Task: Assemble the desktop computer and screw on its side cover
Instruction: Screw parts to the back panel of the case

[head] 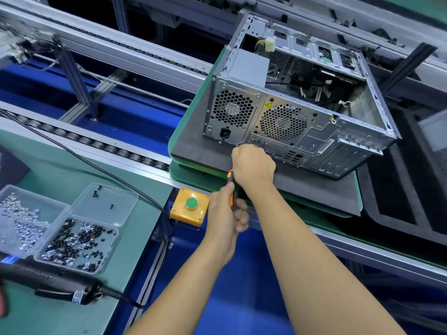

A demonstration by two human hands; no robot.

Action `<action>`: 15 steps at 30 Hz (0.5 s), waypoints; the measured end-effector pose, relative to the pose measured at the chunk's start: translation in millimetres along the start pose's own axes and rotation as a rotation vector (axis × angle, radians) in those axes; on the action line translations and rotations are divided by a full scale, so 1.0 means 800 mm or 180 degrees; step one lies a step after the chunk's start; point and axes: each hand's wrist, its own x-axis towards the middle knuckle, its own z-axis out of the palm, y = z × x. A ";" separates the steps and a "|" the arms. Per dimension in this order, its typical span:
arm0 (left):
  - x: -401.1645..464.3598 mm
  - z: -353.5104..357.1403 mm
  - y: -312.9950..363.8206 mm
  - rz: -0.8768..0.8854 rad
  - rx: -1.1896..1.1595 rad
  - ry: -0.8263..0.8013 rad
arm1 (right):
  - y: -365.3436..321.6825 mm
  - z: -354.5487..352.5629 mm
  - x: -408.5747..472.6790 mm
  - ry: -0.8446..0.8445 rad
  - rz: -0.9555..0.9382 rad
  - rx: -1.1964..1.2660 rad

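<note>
- Case (300, 110) lies open-side up on a grey pad (314, 189), rear panel facing the person
- Left hand (226, 217) grips an orange-black screwdriver (231, 183)
- Right hand (252, 163), fingers curled, pinches at the panel's lower edge; what it holds is hidden
- Screw trays (77, 240) sit on the green tabletop (72, 310)

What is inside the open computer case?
Inside the computer case: a grey power supply, black cables and a white connector. The board beneath them is mostly hidden.
</note>
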 end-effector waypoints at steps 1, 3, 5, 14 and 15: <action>-0.002 0.003 0.001 -0.0188 -0.0151 -0.0146 | 0.000 -0.001 0.000 0.0005 0.0021 0.0041; -0.001 0.004 0.006 0.0065 0.0327 -0.0230 | 0.001 -0.001 0.002 0.0022 0.0039 0.0142; 0.004 -0.006 0.015 0.0671 0.1641 -0.0101 | 0.003 -0.003 0.002 0.0028 0.0086 0.0246; 0.011 -0.031 0.057 0.1922 0.3977 0.0010 | 0.006 -0.004 0.003 -0.0066 0.0142 0.0432; 0.021 -0.031 0.068 0.2280 0.3871 0.0333 | 0.008 -0.006 0.004 -0.0124 0.0150 0.0503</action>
